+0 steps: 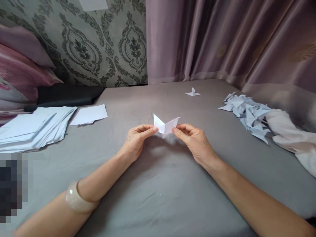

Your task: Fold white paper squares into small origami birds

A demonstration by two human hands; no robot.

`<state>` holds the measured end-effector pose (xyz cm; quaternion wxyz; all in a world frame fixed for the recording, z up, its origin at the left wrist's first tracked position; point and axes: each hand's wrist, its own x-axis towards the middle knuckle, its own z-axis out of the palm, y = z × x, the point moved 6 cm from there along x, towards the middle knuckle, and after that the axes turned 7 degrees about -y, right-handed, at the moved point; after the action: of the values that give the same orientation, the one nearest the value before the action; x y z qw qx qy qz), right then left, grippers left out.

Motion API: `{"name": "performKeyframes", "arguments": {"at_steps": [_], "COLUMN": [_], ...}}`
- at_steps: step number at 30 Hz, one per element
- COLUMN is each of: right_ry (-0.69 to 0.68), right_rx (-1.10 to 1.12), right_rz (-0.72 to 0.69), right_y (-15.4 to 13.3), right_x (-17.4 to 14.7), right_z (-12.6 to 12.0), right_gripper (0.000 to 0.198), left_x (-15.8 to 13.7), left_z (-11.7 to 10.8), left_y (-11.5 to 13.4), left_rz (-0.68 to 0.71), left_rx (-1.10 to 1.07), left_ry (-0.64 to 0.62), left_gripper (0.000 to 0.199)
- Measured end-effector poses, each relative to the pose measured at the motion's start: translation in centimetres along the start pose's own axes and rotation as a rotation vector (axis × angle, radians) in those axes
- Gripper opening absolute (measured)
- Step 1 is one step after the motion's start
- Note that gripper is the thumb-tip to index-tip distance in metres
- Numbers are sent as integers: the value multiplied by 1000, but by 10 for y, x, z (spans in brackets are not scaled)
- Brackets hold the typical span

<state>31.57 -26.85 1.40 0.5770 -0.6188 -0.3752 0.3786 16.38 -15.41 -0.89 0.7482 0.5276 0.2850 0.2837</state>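
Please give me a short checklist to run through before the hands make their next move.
1. Left hand pinching one side of the folded paper: ok.
2. Right hand pinching the other side: ok.
3. Large paper stack apart from the left hand: ok.
4. Pile of folded pieces apart from the right hand: ok.
5. Creases on the folded paper's far side: cannot tell, hidden from this view.

You held a folded white paper (168,126), two pointed flaps spread upward, left of the folded-paper pile (249,113).
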Motion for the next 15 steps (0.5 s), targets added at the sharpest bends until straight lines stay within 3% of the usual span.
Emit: {"name": "performKeyframes", "arguments": {"at_steps": [5, 8, 13, 15], "right_ry": [58, 89, 101, 122], "right_rx": [-153, -215, -320, -332], "right_rz": [-189, -264, -324, -328], "right_y": [-7, -10, -12, -11], "right_x": [-4, -7, -7, -7], "right_z": [7, 10, 10, 7], "right_gripper": [31, 24, 10, 11], "left_x": [-1, -2, -8, -10], "left_z": [-6, -6, -2, 2], "left_y": [3, 2, 6, 8], "left_rz": [60, 61, 101, 121], "left_rx": [5, 31, 90, 112], "left_ry": [83, 89, 94, 69], "left_gripper": [21, 23, 27, 38]}}
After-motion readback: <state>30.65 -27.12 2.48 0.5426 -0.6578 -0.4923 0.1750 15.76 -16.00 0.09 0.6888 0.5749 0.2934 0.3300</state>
